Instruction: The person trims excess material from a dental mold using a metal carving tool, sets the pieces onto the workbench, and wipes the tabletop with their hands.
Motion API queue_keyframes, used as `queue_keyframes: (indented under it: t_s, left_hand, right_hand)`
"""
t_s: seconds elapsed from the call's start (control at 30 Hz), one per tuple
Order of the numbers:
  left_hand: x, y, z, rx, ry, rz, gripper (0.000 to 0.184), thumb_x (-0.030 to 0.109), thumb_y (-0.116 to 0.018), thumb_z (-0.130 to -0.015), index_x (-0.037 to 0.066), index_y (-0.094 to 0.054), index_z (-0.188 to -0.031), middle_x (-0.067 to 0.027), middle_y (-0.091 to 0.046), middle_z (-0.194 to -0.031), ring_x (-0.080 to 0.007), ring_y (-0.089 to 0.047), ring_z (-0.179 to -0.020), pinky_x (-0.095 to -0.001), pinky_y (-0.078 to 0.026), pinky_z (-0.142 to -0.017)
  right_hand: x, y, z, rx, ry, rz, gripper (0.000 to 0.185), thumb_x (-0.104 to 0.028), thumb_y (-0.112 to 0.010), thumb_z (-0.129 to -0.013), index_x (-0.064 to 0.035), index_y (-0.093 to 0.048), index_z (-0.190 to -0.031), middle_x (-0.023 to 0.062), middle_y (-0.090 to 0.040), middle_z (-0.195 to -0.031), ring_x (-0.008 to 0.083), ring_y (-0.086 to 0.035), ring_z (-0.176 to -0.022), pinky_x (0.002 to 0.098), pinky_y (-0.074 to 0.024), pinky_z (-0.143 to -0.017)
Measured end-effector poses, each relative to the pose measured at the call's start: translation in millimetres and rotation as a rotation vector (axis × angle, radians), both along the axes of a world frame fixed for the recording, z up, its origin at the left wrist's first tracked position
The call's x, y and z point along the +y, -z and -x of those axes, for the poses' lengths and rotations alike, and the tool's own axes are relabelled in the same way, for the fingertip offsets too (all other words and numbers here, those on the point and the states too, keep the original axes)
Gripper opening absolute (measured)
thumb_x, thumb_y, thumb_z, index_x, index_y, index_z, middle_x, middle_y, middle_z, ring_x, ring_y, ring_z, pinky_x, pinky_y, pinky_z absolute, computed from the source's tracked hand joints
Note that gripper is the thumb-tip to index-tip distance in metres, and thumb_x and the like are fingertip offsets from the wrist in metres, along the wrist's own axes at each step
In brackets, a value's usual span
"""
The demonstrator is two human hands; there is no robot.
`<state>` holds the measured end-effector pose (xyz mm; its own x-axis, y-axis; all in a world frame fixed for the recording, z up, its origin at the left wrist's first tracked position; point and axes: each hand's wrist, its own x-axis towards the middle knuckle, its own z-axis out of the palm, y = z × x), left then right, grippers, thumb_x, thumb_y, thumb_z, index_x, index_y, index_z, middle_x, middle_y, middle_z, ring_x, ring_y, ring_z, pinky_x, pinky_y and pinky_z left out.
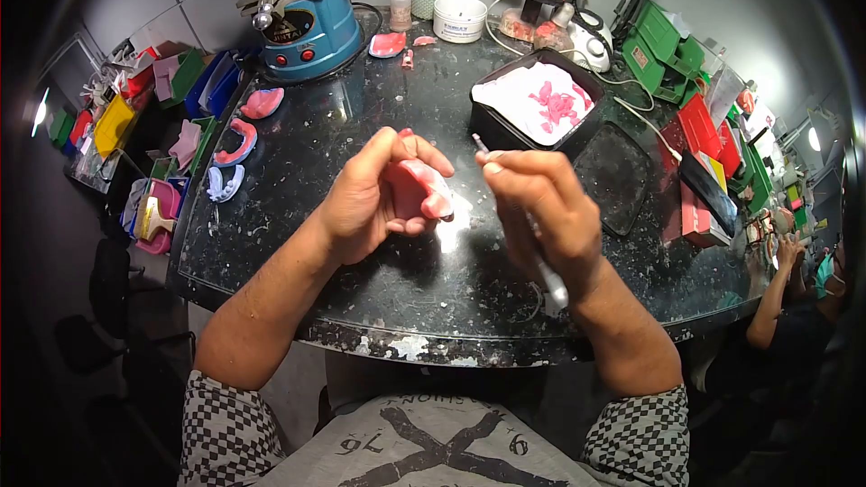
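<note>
My left hand (354,198) is curled around a pink dental wax base with a raised rim (424,188), held above the black table near its middle. My right hand (557,212) grips a pen-like tool (553,283) with a slim metal tip and a pale, rounded rear end. The tip points up and left, a short way right of the wax base and apart from it. My palm and fingers hide part of the tool's shaft. Just beyond my right hand stands a black tub (511,124) lined with white, holding pink wax scraps (557,106).
Pink and bluish dental pieces (236,142) line the table's left side. A blue machine (311,36) stands at back left, near a white jar (459,20). Right, a phone (707,191) leans on red boxes, and a black lid (613,176) lies flat. Another person (794,316) sits far right.
</note>
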<state>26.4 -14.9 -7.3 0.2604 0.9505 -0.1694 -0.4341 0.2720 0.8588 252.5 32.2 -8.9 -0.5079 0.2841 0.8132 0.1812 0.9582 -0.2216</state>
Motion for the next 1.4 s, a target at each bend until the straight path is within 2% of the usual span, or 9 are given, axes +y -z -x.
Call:
queue_keyframes:
  t_s: [0.37, 0.47, 0.53, 0.63, 0.67, 0.73, 0.87, 1.03, 1.4]
  left_hand:
    - [4.7, 4.1, -2.2, -0.047, -0.008, -0.118, 0.057, 0.036, -0.035, -0.097, -0.009, -0.063, -0.116, -0.0132, -0.070, -0.087, -0.0165, -0.060, -0.065, -0.0241, -0.047, -0.055]
    - [6.6, 8.7, 0.8, -0.082, -0.016, -0.140, 0.067, 0.039, -0.028, -0.096, -0.012, -0.054, -0.131, -0.0198, -0.069, -0.109, -0.0201, -0.063, -0.078, -0.0270, -0.052, -0.067]
    - [6.6, 10.0, 1.8, -0.418, 0.106, -0.078, 0.067, 0.036, -0.032, -0.095, -0.013, -0.051, -0.136, -0.0247, -0.065, -0.123, -0.0269, -0.066, -0.093, -0.0356, -0.057, -0.082]
    - [2.4, 7.4, -6.3, -0.458, 0.049, -0.030, 0.058, 0.031, -0.038, -0.095, -0.011, -0.054, -0.131, -0.0262, -0.064, -0.124, -0.0344, -0.064, -0.109, -0.0456, -0.053, -0.097]
    - [2.4, 9.1, -9.7, -0.500, -0.017, -0.015, 0.055, 0.026, -0.042, -0.093, -0.010, -0.053, -0.134, -0.0270, -0.063, -0.125, -0.0419, -0.062, -0.117, -0.0534, -0.049, -0.105]
    - [0.5, 9.2, -12.1, -0.220, -0.071, -0.228, 0.063, 0.016, -0.055, -0.088, -0.009, -0.043, -0.145, -0.0243, -0.056, -0.140, -0.0373, -0.054, -0.132, -0.0486, -0.041, -0.116]
    - [-2.2, 15.6, -23.7, -0.033, -0.172, -0.497, 0.068, -0.005, -0.069, -0.086, 0.005, -0.036, -0.144, -0.0219, -0.044, -0.152, -0.0281, -0.047, -0.140, -0.0414, -0.040, -0.117]
    - [-3.4, 14.9, -33.7, 0.087, -0.245, -0.626, 0.071, -0.003, -0.075, -0.088, 0.007, -0.029, -0.141, -0.0194, -0.042, -0.153, -0.0218, -0.054, -0.131, -0.0381, -0.045, -0.113]
    - [-7.3, 11.8, -30.5, 0.429, -0.384, -0.619, 0.067, 0.007, -0.084, -0.083, 0.003, -0.051, -0.141, -0.0120, -0.061, -0.136, -0.0188, -0.060, -0.126, -0.0334, -0.049, -0.109]
  right_hand:
    - [5.5, -5.9, 7.5, 0.149, -0.034, 0.100, 0.027, 0.009, -0.074, -0.082, -0.0010, -0.068, -0.106, 0.0159, -0.071, -0.110, 0.0281, -0.074, -0.096, 0.0333, -0.0592, -0.079]
    - [5.4, -5.9, 6.3, 0.157, -0.037, 0.151, 0.029, 0.010, -0.070, -0.084, -0.0003, -0.068, -0.110, 0.0183, -0.072, -0.116, 0.0299, -0.074, -0.102, 0.0343, -0.0584, -0.086]
    - [5.3, -4.1, 6.0, 0.170, -0.044, 0.177, 0.030, 0.010, -0.067, -0.085, 0.0004, -0.069, -0.113, 0.0196, -0.072, -0.118, 0.0311, -0.073, -0.105, 0.0350, -0.0577, -0.090]
    - [5.8, -3.3, 1.6, 0.159, -0.041, 0.258, 0.035, 0.001, -0.055, -0.094, 0.0020, -0.065, -0.128, 0.0236, -0.065, -0.131, 0.0348, -0.066, -0.120, 0.0391, -0.0511, -0.103]
    - [5.2, -5.4, 0.8, 0.152, -0.006, 0.287, 0.042, -0.013, -0.046, -0.098, 0.0029, -0.060, -0.134, 0.0242, -0.059, -0.139, 0.0339, -0.057, -0.131, 0.0411, -0.0421, -0.110]
    - [0.4, -14.2, 1.4, 0.102, 0.114, 0.331, 0.066, -0.037, -0.028, -0.098, 0.0054, -0.054, -0.142, 0.0231, -0.049, -0.150, 0.0341, -0.046, -0.140, 0.0437, -0.0286, -0.119]
    - [3.5, -9.0, -6.6, 0.269, -0.122, 0.533, 0.050, -0.027, -0.037, -0.102, 0.0005, -0.058, -0.138, 0.0178, -0.062, -0.123, 0.0204, -0.060, -0.107, 0.0335, -0.0511, -0.094]
    - [-18.6, -2.7, 8.7, 0.421, -0.286, 0.599, 0.036, 0.005, -0.062, -0.095, 0.0054, -0.060, -0.131, 0.0160, -0.069, -0.119, 0.0184, -0.069, -0.108, 0.0306, -0.0540, -0.095]
    - [-10.4, -3.4, 12.1, 0.314, -0.186, 0.357, 0.026, 0.008, -0.074, -0.084, 0.0001, -0.074, -0.110, 0.0144, -0.074, -0.105, 0.0217, -0.073, -0.095, 0.0312, -0.0565, -0.085]
